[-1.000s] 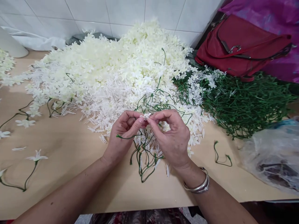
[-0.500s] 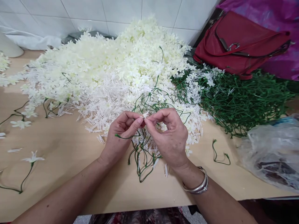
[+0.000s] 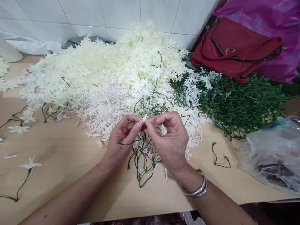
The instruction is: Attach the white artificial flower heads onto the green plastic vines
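Observation:
My left hand [image 3: 123, 134] is closed, thumb against forefinger. A green artificial stem [image 3: 124, 143] crosses it, one tip sticking out to the left. Fingertip to fingertip with it, my right hand [image 3: 170, 137] pinches a small white artificial flower [image 3: 145, 118]. The exact spot where stem and flower meet is hidden by the fingers. Below the hands several loose green stems [image 3: 143, 175] lie tangled on the table. Just behind is a big heap of cream-white flowers [image 3: 98, 62], with a patch of thin white stamens [image 3: 106, 98] at its front.
At the right lies a dense pile of green stems [image 3: 246, 103], with a red handbag [image 3: 239, 50] and purple plastic [image 3: 269, 18] behind. A clear plastic bag [image 3: 272, 153] sits at the right edge. One flower on a stem [image 3: 31, 165] lies at left. White tiles [image 3: 122, 12] stand behind.
The view has shifted slightly. Both hands keep their pinch at the same place, and the white flower between the fingertips has tilted a little.

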The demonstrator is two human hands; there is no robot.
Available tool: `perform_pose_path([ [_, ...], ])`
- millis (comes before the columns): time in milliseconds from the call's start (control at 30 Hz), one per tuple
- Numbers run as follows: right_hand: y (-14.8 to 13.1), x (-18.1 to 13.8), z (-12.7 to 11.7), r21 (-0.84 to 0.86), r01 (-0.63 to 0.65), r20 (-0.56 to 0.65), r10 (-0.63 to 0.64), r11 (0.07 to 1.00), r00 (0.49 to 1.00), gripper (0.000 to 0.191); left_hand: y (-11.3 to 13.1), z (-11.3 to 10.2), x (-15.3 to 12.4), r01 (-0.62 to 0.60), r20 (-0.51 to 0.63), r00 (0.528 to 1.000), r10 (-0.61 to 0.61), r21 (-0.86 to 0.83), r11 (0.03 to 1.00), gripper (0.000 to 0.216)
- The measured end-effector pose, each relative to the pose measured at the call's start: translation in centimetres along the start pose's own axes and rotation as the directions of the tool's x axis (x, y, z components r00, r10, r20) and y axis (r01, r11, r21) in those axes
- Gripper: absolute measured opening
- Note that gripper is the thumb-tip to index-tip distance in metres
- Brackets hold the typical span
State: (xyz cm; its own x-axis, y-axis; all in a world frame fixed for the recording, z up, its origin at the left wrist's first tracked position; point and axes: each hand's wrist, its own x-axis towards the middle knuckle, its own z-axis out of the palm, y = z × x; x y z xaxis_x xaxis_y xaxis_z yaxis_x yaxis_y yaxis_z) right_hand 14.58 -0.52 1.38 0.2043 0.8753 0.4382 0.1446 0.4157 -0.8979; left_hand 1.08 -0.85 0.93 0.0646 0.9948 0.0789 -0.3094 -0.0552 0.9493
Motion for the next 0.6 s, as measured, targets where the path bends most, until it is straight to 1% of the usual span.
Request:
perform_pose_path([
  [133, 0.44, -0.06, -0.08, -0.042, 0.005, 0.036, -0.004, 0.999, 0.999, 0.023, 0.08, -0.05, 0.14, -0.017, -0.013, 1.0, 0.017, -0.003, 1.0, 0.01],
  [333, -0.08, 0.19, -0.06, 0.041, -0.087, 0.044, 0.085, 0.995, 0.995, 0.024, 0.03, -0.09, 0.27, -0.02, -0.015, 1.0, 0.02, 0.015, 1.0, 0.011],
  [400, -0.25, 0.26, -0.05, 0.058, -0.097, 0.035, 0.095, 0.994, 0.995, 0.026, -0.04, -0.11, 0.26, -0.012, -0.003, 1.0, 0.012, 0.019, 1.0, 0.009],
  [500, -0.2, 0.35, -0.19, 0.039, -0.055, -0.004, 0.055, 0.998, 0.998, 0.027, -0.09, -0.17, 0.24, -0.001, 0.012, 1.0, 0.001, 0.026, 1.0, 0.006],
  [600, 0.02, 0.38, -0.45, -0.023, 0.007, -0.007, -0.007, 1.0, 1.0, 0.026, -0.2, -0.4, 0.34, -0.006, -0.016, 1.0, 0.006, 0.021, 1.0, 0.005],
])
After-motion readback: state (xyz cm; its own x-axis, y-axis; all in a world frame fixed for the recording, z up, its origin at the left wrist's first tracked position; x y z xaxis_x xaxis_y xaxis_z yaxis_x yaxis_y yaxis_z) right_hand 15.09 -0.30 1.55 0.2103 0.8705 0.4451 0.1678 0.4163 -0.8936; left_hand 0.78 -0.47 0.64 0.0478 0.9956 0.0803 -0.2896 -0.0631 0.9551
